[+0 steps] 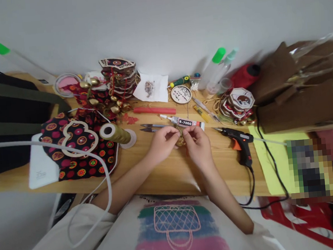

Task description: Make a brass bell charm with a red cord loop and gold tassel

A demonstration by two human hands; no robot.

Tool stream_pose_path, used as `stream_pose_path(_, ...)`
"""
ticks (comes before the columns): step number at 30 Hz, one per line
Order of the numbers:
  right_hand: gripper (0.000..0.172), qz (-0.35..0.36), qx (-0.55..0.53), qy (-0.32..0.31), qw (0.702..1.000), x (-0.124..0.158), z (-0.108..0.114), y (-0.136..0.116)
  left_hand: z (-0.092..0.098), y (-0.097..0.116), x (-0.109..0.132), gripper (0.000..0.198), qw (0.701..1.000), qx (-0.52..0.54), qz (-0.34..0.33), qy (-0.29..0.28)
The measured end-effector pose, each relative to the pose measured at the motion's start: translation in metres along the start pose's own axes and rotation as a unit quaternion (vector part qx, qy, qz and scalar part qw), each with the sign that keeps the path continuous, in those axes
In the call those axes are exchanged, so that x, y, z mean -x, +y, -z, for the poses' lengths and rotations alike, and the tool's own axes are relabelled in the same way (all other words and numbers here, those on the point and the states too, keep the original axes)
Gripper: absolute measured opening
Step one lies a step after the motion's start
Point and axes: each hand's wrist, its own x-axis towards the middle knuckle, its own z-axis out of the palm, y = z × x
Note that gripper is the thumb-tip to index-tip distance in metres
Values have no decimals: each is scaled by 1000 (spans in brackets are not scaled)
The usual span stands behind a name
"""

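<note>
My left hand [162, 143] and my right hand [196, 145] meet over the wooden table [170, 171], fingers pinched together on a small gold bell-like piece [180, 141] between them. Just beyond the fingertips lies a B-7000 glue tube [183, 122]. Small snips [152, 128] rest to its left. A spool of gold thread [115, 132] lies further left.
A black hot glue gun [239, 144] with its cord stands at the right. Patterned red-black fabric [78, 156] with a wooden cutout [78, 137] covers the left. Stacks of decorated discs [239, 103] and ornaments [118, 80] stand behind. Brown felt pieces [297, 90] sit far right.
</note>
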Motion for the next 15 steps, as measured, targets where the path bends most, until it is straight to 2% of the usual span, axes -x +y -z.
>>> stream_pose_path(3,14,-8,6,50,999,2,-4,-2,0,0,-1,8,999,34,15,4)
stream_pose_path(6,15,-5,4,64,998,2,-7,-2,0,-1,-1,9,998,58,32,12)
stream_pose_path(15,15,-9,-44,23,999,-7,-4,15,4,-3,-2,11,997,59,56,-9)
